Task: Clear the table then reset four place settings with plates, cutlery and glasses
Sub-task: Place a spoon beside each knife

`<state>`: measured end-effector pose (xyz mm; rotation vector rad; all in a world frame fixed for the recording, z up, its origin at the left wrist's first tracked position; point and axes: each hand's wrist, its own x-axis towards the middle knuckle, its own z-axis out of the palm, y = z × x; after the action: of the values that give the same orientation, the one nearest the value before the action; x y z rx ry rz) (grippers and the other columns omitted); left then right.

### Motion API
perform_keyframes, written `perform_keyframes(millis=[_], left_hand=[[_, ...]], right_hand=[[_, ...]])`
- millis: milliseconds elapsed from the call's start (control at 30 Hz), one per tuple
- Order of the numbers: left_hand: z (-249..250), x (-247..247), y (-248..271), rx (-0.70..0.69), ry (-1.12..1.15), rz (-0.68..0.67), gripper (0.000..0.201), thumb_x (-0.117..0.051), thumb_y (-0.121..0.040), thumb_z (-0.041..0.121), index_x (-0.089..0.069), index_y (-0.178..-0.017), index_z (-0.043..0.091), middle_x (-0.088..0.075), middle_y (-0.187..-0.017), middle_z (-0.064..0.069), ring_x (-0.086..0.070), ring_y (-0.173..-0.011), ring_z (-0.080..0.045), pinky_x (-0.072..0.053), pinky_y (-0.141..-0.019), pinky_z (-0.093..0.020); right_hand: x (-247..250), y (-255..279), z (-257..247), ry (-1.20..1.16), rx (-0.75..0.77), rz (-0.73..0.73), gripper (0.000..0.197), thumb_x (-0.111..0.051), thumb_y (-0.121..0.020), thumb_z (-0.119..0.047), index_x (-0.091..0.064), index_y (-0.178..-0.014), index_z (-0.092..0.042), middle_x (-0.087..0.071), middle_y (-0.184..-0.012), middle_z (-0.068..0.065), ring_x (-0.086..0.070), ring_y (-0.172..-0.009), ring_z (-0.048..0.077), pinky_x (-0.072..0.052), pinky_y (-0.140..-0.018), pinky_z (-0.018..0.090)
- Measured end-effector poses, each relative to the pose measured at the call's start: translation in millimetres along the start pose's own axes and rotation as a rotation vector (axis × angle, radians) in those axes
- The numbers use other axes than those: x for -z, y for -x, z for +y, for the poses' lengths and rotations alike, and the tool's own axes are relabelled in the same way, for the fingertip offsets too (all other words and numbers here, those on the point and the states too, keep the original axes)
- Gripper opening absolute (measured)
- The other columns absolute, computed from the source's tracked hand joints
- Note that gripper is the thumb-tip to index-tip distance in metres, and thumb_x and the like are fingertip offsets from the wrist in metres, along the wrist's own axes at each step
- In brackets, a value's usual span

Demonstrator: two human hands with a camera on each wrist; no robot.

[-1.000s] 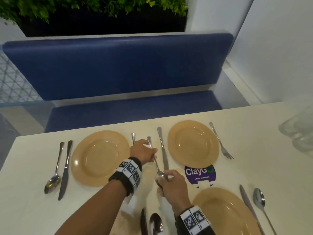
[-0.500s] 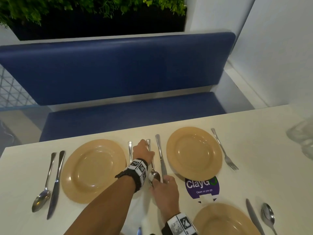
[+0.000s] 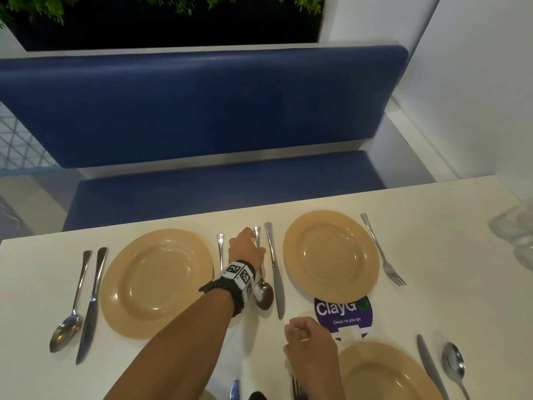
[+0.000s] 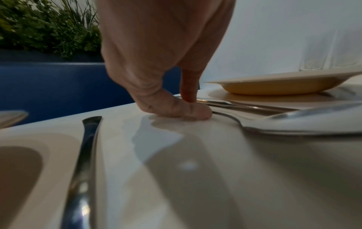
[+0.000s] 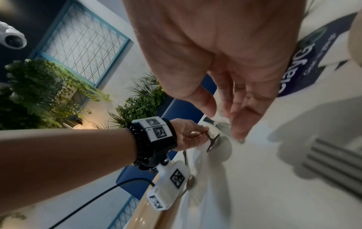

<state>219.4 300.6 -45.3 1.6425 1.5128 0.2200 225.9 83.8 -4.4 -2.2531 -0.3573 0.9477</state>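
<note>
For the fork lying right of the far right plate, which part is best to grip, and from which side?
Grip the fork at its slim handle, coming from above on the far end. It lies flat, tines toward the near side, with bare table to its right for the fingers.

Dim, even indoor light — soft shadows, glints on cutlery, wrist views blurred and edge-warped

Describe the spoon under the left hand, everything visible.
The spoon is shiny silver metal, lying flat on the white table between the two far plates, beside a knife. Its bowl faces up toward the near edge and its handle runs toward the bench. The left hand pinches the handle near its far end, thumb low against the tabletop in the left wrist view. The right hand is clear of it.
</note>
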Motion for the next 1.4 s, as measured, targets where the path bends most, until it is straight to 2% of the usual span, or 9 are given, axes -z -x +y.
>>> perform_keyframes(millis=[167,467,667,833,900,967,1067,1200,1400], left_hand=[[-1,0,-1,0.001,-0.006,-0.001,0.041,-0.074,-0.086,0.012,-0.058,-0.123,0.013,-0.066,-0.118,-0.014,-0.071,-0.094,-0.029,-0.062,-0.085,-0.041],[-2,-1,-5,-0.006,0.001,-0.006,0.038,-0.074,-0.085,0.01,-0.059,-0.12,0.012,-0.067,-0.116,-0.014,-0.07,-0.091,-0.029,-0.062,-0.084,-0.042],[-2,-1,-6,-0.004,-0.016,-0.019,0.038,-0.074,-0.085,0.011,-0.057,-0.12,0.013,-0.066,-0.114,-0.015,-0.07,-0.087,-0.029,-0.063,-0.08,-0.042],[-2,11,4,-0.014,-0.032,-0.016,0.038,-0.07,-0.09,0.022,-0.055,-0.124,0.012,-0.063,-0.113,-0.009,-0.069,-0.095,-0.029,-0.06,-0.088,-0.041],[-3,28,14,-0.053,-0.012,0.003,0.024,-0.068,-0.091,0.03,-0.059,-0.112,0.02,-0.067,-0.111,-0.007,-0.07,-0.095,-0.028,-0.059,-0.091,-0.046],[0,51,34,-0.104,-0.009,-0.007,0.01,-0.067,-0.09,0.036,-0.06,-0.091,0.029,-0.07,-0.104,-0.006,-0.07,-0.09,-0.025,-0.06,-0.087,-0.045],[3,83,87,-0.168,0.018,-0.091,0.013,-0.066,-0.093,0.036,-0.065,-0.088,0.024,-0.071,-0.087,-0.004,-0.069,-0.075,-0.019,-0.062,-0.071,-0.035],[-5,110,164,-0.288,-0.04,-0.28,0.013,-0.066,-0.093,0.037,-0.067,-0.087,0.025,-0.072,-0.08,0.004,-0.07,-0.07,-0.012,-0.053,-0.058,-0.019],[-31,108,239,-0.249,0.168,-0.588,0.01,-0.07,-0.091,0.026,-0.073,-0.081,0.025,-0.076,-0.085,-0.005,-0.072,-0.073,-0.015,-0.055,-0.065,-0.03]], right_hand=[[13,-14,-1,0.145,0.129,0.004,0.02,-0.056,-0.097,-0.024,-0.065,-0.114,-0.018,-0.061,-0.104,-0.007,-0.054,-0.098,0.008,-0.034,-0.081,0.016],[13,-14,-1,0.138,0.106,-0.031,0.019,-0.061,-0.095,-0.027,-0.067,-0.111,-0.017,-0.065,-0.1,-0.007,-0.057,-0.098,0.007,-0.036,-0.081,0.018],[13,-12,-2,0.137,0.12,-0.032,0.021,-0.062,-0.094,-0.031,-0.066,-0.111,-0.018,-0.065,-0.1,-0.009,-0.058,-0.095,0.004,-0.034,-0.068,0.005],[28,-9,1,0.041,0.119,-0.007,0.009,-0.065,-0.092,-0.03,-0.068,-0.097,-0.023,-0.068,-0.09,-0.014,-0.063,-0.087,0.003,-0.048,-0.081,0.022],[42,-7,3,-0.009,0.123,-0.004,0.004,-0.067,-0.09,-0.032,-0.069,-0.088,-0.028,-0.071,-0.085,-0.012,-0.068,-0.082,0.007,-0.056,-0.084,0.034],[60,-3,5,-0.019,0.132,-0.018,0.006,-0.067,-0.09,-0.032,-0.069,-0.085,-0.03,-0.072,-0.083,-0.011,-0.07,-0.078,0.008,-0.058,-0.081,0.035],[91,11,9,-0.03,0.179,-0.042,0.008,-0.068,-0.091,-0.028,-0.069,-0.082,-0.028,-0.072,-0.079,-0.01,-0.07,-0.069,0.009,-0.059,-0.073,0.032],[135,43,28,0.029,0.228,-0.022,0.006,-0.068,-0.091,-0.028,-0.069,-0.086,-0.03,-0.073,-0.076,-0.008,-0.069,-0.074,0.011,-0.056,-0.069,0.024],[205,96,77,0.217,0.18,0.15,0.012,-0.076,-0.084,-0.025,-0.07,-0.077,-0.033,-0.072,-0.073,-0.019,-0.068,-0.065,0.005,-0.05,-0.066,0.014]])
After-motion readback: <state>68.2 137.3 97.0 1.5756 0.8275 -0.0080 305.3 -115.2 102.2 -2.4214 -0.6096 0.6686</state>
